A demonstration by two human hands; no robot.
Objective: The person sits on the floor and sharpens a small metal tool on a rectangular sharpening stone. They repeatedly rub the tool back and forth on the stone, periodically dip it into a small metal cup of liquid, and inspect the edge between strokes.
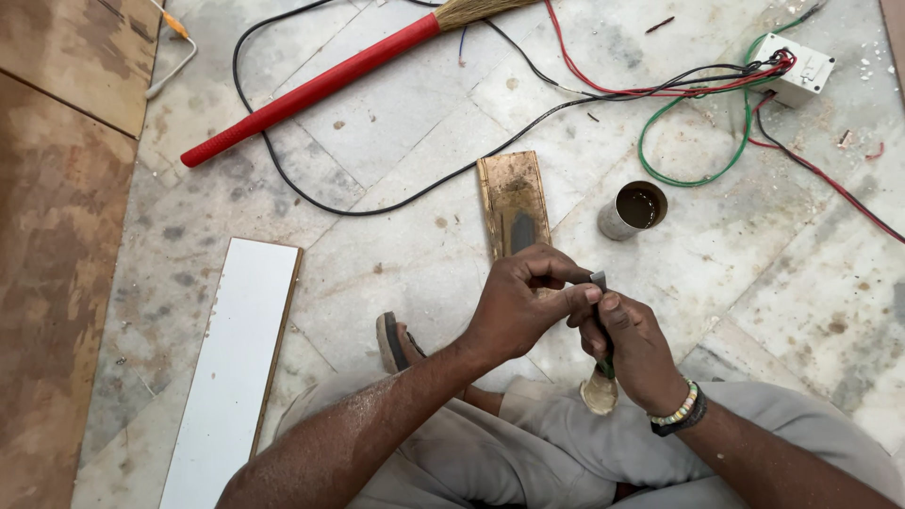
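Lighting: bright, even, diffuse daylight.
Shadows are soft and short (darkest under the hands (575,320) and near the metal cup (630,211)); focus is sharp throughout, with slight wide-angle stretching at the far corners.

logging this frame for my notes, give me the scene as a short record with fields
left hand: left hand pinches the grey tip of a small green-handled tool
right hand: right hand grips the tool's handle
floor: marble floor
nearby: brown wooden block with dark stone; metal cup of dark liquid
further off: red-handled broom; white switch box with wires; white board
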